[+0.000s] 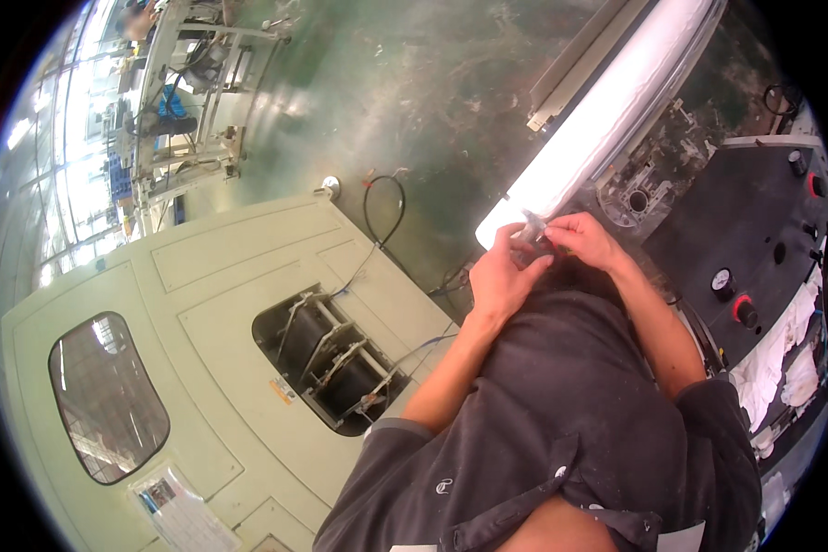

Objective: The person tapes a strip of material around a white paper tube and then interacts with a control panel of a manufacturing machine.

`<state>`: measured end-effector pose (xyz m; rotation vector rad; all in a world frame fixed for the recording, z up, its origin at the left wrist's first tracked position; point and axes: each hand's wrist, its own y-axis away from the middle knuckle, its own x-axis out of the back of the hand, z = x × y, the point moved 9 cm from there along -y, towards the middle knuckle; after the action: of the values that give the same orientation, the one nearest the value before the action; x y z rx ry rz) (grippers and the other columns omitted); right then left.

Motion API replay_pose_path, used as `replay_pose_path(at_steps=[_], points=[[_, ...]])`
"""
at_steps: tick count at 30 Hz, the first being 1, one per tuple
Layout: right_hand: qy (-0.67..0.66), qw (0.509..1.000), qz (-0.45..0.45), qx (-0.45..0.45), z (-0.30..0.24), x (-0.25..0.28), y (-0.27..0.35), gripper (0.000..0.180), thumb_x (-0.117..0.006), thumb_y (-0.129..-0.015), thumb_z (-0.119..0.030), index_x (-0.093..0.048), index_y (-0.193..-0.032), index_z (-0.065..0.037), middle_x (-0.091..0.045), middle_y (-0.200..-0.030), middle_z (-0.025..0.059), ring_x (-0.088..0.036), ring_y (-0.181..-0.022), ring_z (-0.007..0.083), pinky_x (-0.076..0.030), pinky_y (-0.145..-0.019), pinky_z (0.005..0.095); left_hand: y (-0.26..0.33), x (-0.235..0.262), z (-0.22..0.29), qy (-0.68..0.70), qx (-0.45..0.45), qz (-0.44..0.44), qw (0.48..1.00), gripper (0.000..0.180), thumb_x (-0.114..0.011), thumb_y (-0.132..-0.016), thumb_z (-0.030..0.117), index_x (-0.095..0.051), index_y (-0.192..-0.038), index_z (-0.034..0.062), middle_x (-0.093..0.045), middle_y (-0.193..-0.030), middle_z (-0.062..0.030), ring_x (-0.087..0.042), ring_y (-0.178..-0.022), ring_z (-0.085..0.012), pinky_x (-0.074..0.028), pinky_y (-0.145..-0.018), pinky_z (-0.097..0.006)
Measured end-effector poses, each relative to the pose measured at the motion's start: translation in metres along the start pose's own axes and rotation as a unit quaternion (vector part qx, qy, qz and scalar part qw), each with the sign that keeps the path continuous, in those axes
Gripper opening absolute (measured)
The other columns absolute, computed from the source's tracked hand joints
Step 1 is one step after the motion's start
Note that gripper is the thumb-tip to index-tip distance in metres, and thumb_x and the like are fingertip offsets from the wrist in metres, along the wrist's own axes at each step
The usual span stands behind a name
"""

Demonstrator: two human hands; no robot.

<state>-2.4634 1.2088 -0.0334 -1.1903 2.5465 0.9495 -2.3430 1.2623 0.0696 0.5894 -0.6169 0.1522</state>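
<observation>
Both hands are meeting at the near end of the long white fabric roll (607, 110), right of the pale green metal machine housing (221, 304). The left hand (501, 276) and right hand (584, 241) are pinching a small pale strip (531, 221) between their fingertips, fingers curled close together.

White cloth roll (607, 110) matt; machine housing (221, 276) smooth painted metal.

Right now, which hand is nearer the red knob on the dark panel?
Right. The right hand is left of the red knob; the left hand is farther left.
</observation>
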Motion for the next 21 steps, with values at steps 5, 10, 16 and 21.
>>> replay_pose_path(at_steps=[5, 10, 16, 21], points=[[0.056, 0.998, -0.009, 0.005, -0.006, -0.002, -0.001, 0.023, -0.06, -0.095, -0.02, -0.071, -0.094, 0.001, -0.064, -0.077, -0.0012, -0.052, -0.066, 0.0058, -0.043, -0.06, 0.0218, -0.011, 0.006, 0.023, -0.101, -0.151, 0.067, 0.981, 0.025, -0.076, -0.082, 0.024, -0.07, -0.098, 0.0059, -0.072, -0.089, -0.0067, -0.069, -0.073, -0.0184, -0.053, -0.067, -0.031], [0.04, 0.997, 0.054, 0.039, -0.015, 0.0, 0.007, 0.027, -0.06, -0.096, -0.02, -0.068, -0.105, 0.003, -0.067, -0.082, 0.0012, -0.058, -0.073, 0.0074, -0.048, -0.068, 0.0236, -0.022, 0.018, 0.007, -0.035, -0.073, 0.078, 0.994, 0.02, -0.074, -0.084, 0.022, -0.074, -0.094, 0.0046, -0.073, -0.084, -0.0094, -0.068, -0.07, -0.0174, -0.052, -0.066, -0.03], [0.107, 0.974, 0.173, 0.103, -0.021, -0.003, 0.02, 0.031, -0.061, -0.095, -0.022, -0.065, -0.111, 0.005, -0.071, -0.088, 0.0079, -0.064, -0.083, 0.0113, -0.051, -0.076, 0.0272, -0.041, 0.022, 0.0, -0.007, -0.055, 0.074, 0.996, 0.022, -0.074, -0.083, 0.02, -0.075, -0.095, 0.0019, -0.071, -0.073, -0.0085, -0.063, -0.063, -0.011, -0.049, -0.062, -0.026], [0.102, 0.962, 0.217, 0.129, -0.016, -0.001, 0.023, 0.028, -0.064, -0.094, -0.021, -0.064, -0.106, 0.003, -0.071, -0.091, 0.01, -0.066, -0.085, 0.0138, -0.051, -0.077, 0.0282, -0.046, 0.02, -0.011, 0.051, -0.013, 0.059, 0.997, 0.022, -0.075, -0.084, 0.017, -0.073, -0.095, -0.0019, -0.07, -0.073, -0.0053, -0.061, -0.063, -0.0085, -0.048, -0.06, -0.025]])
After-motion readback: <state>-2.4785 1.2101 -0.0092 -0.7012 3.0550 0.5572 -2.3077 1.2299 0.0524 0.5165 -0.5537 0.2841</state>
